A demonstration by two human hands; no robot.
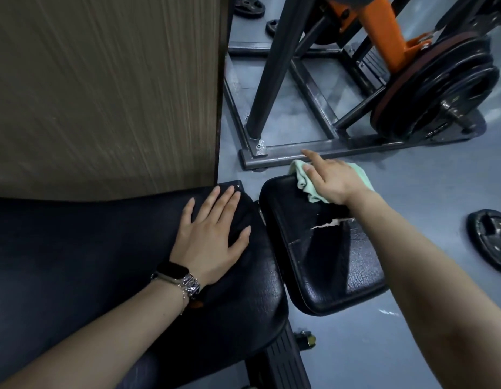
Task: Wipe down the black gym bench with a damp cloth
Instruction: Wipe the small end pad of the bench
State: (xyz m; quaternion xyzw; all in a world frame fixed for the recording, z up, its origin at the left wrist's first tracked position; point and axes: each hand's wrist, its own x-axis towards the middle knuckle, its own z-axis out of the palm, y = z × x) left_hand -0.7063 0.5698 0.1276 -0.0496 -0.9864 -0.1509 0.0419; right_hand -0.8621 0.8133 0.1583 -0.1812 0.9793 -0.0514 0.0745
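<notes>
The black gym bench has a long back pad (89,262) on the left and a smaller seat pad (322,265) on the right, with a torn white strip near its middle. My left hand (212,240) lies flat, fingers spread, on the end of the long pad. My right hand (333,178) presses a pale green cloth (308,183) onto the far end of the seat pad, index finger stretched out. Most of the cloth is hidden under that hand.
A wood-grain panel (103,88) stands close behind the long pad. A black and orange machine frame (313,148) with loaded weight plates (440,88) sits just beyond the seat. A loose plate (493,237) lies on the grey floor at right.
</notes>
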